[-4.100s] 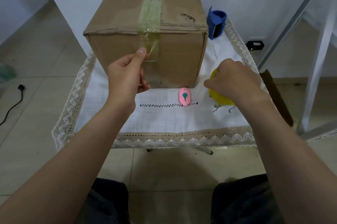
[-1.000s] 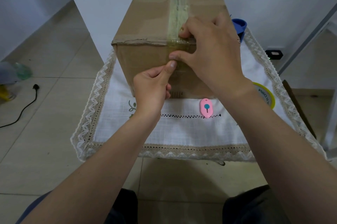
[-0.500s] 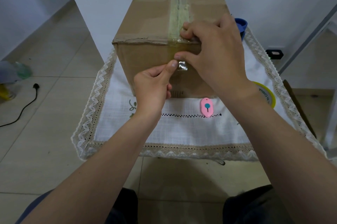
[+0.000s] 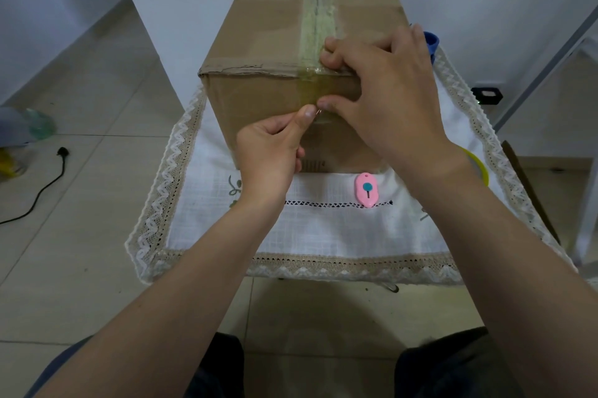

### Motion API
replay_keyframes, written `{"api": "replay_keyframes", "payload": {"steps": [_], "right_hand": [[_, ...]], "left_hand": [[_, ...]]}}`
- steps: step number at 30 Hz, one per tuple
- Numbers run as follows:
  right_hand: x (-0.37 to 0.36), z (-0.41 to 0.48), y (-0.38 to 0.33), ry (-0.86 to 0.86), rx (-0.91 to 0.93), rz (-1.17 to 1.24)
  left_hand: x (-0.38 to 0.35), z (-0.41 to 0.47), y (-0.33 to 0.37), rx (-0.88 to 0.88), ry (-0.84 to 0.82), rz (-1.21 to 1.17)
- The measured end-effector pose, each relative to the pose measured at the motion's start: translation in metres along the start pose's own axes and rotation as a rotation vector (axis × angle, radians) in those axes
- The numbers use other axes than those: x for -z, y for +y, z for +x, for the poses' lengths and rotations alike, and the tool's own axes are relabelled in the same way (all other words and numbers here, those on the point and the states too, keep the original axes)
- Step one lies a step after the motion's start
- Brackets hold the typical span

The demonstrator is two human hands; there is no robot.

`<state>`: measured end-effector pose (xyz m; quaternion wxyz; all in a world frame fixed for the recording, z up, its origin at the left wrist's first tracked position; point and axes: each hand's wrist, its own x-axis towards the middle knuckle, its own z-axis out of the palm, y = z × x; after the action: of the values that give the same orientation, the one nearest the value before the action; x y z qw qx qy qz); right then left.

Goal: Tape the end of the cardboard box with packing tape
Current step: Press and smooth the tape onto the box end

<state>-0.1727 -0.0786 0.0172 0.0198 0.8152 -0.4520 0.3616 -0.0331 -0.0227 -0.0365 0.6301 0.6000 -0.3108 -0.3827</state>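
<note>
A brown cardboard box (image 4: 275, 41) stands on a small tabletop covered by a white lace-edged cloth (image 4: 323, 235), seen from above by the person working on it. A strip of clear packing tape (image 4: 315, 28) runs along the box's top seam and folds down over the near edge onto the end face. The left hand (image 4: 270, 154) is closed, its thumb and fingers pinching the tape's loose lower end against the end face. The right hand (image 4: 388, 90) lies over the box's near top edge, fingers curled on the tape at the corner and thumb pressing the tape on the end face, just beside the left thumb. A pink box cutter (image 4: 366, 189) lies on the cloth near the box. A yellow tape roll (image 4: 480, 167) shows partly behind the right wrist.
</note>
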Motion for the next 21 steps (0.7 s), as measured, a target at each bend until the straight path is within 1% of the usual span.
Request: {"api": "replay_keyframes", "payload": {"steps": [6,10,15,18,21], "right_hand": [[-0.0035,0.0051,0.0000,0.035,-0.031,0.036],[-0.0057,0.0030,0.0038,0.034,-0.008,0.018],[-0.0023,-0.0005,0.0066,-0.027,0.022,-0.036],[-0.0011,-0.0017,0.0063,-0.002,0.036,-0.027],[-0.0049,0.0024,0.0081,0.008,0.012,-0.010]], "left_hand": [[-0.0007,-0.0014,0.0005,-0.013,0.003,0.006],[-0.0001,-0.0003,-0.0012,-0.033,0.018,0.021],[0.0000,-0.0003,-0.0026,-0.081,0.024,0.042],[0.0006,-0.0014,-0.0018,-0.108,0.027,0.072],[0.0016,-0.0023,-0.0001,-0.130,0.032,0.118]]}}
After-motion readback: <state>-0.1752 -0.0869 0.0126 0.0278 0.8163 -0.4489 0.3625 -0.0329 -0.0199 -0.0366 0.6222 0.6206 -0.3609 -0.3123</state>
